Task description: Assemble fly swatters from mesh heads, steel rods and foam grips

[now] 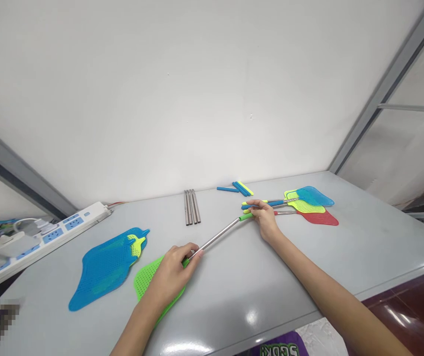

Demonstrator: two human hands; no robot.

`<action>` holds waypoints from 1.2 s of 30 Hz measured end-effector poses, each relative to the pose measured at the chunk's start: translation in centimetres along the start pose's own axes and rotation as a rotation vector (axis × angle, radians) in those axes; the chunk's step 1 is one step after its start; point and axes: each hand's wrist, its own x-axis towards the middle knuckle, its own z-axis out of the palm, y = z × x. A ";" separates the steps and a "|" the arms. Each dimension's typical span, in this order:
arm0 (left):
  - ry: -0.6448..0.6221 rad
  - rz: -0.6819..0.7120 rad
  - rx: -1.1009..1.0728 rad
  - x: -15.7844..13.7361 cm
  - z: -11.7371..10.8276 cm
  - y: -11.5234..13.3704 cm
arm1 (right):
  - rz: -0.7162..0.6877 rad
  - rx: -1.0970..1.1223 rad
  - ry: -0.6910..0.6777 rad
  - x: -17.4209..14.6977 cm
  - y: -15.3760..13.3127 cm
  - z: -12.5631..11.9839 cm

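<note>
A green fly swatter (147,277) with a silver metal rod lies across both hands over the table. Near its head, my left hand (176,269) is closed around the neck where the rod joins, hiding part of the green mesh. At the far end of the rod, the fingers of my right hand (263,220) pinch the green handle grip (246,216). Just behind that hand are the handles of several assembled swatters, with a blue head (315,196), a yellow head (310,205) and a red head (319,218) overlapping at the right.
Loose blue swatter heads (104,267) with a yellow one among them lie at left. Several metal rods (192,207) stand side by side near the wall, beside loose blue and yellow grips (242,188). A white power strip (67,227) with plugs runs along the left edge.
</note>
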 end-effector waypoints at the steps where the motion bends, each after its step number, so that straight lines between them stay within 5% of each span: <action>1: 0.000 -0.001 0.001 0.0 0.0 0.0 | -0.001 0.000 -0.002 0.0 0.0 0.0; 20: -0.029 -0.011 -0.016 -0.1 0.1 0.0 | -0.011 0.015 -0.011 -0.2 -0.1 0.2; 36: -0.086 -0.033 -0.011 0.0 0.2 -0.4 | -0.025 0.322 -0.103 -0.9 -1.6 0.4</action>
